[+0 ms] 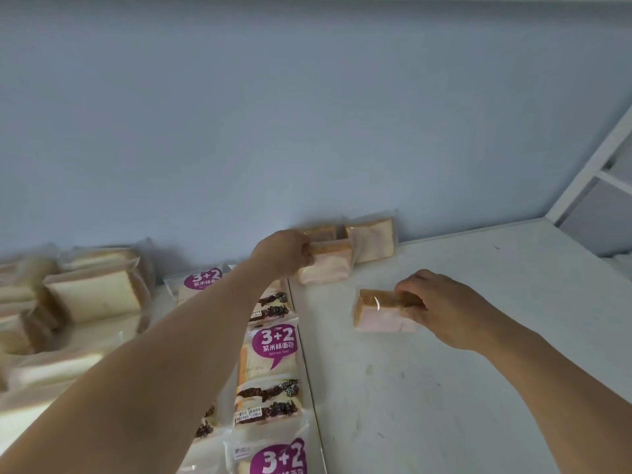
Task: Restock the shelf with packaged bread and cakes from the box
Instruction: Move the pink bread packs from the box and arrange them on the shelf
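Nearest us, at the bottom edge, lies a row of purple-labelled bread packs [270, 357], running up the shelf [444, 388] beside our left forearm. Left of them sits a blurred heap of plain white bread packs [92, 295].

Our left hand [282, 253] reaches to the back wall [307, 131], fingers curled round a pink-and-white cake slice [326, 265] that sits just in front of two more slices [371, 239] leaning on the wall. Our right hand [448, 309] pinches another wrapped slice [379, 311] by its brown crust, resting on the white shelf, well forward of the others.

We judge the left sections stocked and this right section barely begun: four slices, wide bare board to the right. The box is out of view, so we cannot tell how much remains. Room is ample toward the white frame [588, 172] at right; the seam by the purple packs limits us on the left.
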